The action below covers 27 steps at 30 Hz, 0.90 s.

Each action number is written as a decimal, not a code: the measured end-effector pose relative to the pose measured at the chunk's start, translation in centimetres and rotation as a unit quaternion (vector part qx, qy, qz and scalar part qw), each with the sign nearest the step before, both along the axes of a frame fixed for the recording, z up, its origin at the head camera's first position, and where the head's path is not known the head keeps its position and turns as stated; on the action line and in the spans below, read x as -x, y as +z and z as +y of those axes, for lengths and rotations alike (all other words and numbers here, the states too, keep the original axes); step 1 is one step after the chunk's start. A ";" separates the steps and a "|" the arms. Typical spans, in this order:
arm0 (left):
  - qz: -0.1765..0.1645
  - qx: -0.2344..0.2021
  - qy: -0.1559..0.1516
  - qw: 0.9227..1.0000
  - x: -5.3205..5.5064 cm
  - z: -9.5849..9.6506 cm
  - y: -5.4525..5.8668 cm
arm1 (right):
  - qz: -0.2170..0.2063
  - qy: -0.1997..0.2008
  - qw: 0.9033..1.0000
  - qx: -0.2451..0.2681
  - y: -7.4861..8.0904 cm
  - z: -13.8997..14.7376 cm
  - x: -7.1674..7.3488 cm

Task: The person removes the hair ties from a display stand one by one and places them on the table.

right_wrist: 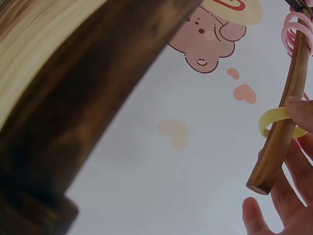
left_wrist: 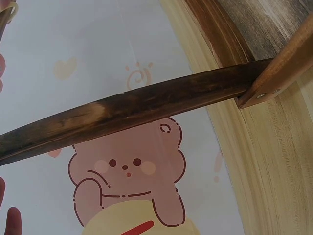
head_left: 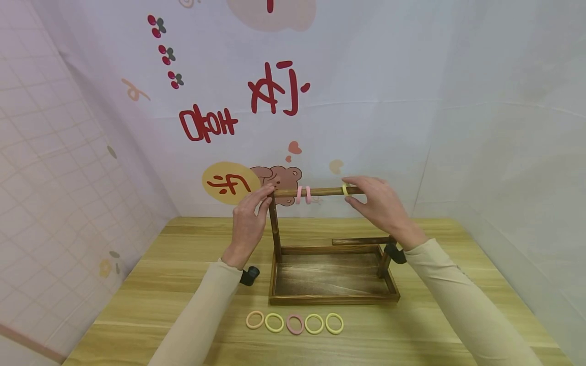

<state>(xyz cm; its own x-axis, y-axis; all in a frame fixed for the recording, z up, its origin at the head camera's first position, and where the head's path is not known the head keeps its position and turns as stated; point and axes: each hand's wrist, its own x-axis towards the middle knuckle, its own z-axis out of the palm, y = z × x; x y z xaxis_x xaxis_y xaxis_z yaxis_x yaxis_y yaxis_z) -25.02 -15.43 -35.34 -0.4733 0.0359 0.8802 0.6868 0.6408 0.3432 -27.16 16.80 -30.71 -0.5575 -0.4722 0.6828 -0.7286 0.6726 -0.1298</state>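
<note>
A dark wooden rack has an upper bar held by a post at its left end. My left hand grips the top corner where post and bar meet. Two pink rings hang on the bar left of its middle. Near the free right end, my right hand pinches a yellow ring between thumb and fingers. That ring is around the bar, whose bare tip sticks out past it in the right wrist view. Only fingertips of the left hand show in the left wrist view.
Below, the rack has a shallow tray base and a shorter lower bar on the right. Several loose rings lie in a row in front: an orange ring, a pink ring and yellow rings. A printed cloth wall stands behind.
</note>
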 end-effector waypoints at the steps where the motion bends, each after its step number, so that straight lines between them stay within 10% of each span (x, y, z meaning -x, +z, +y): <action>1: 0.001 0.000 0.000 1.000 0.0 0.0 0.0 | -0.002 -0.001 1.000 0.000 0.0 0.1 0.0; 27: 0.002 0.004 0.000 1.000 0.0 0.0 0.1 | 0.003 -0.005 1.000 0.005 -0.1 1.7 0.1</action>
<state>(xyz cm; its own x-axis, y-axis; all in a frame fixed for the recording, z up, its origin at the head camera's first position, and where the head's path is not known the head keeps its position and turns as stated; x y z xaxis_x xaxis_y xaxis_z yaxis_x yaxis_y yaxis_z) -24.99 -15.39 -35.27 -0.4698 0.0427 0.8818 0.6882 0.6433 0.3355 -27.25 18.54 -30.84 -0.5579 -0.4600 0.6907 -0.7226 0.6786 -0.1317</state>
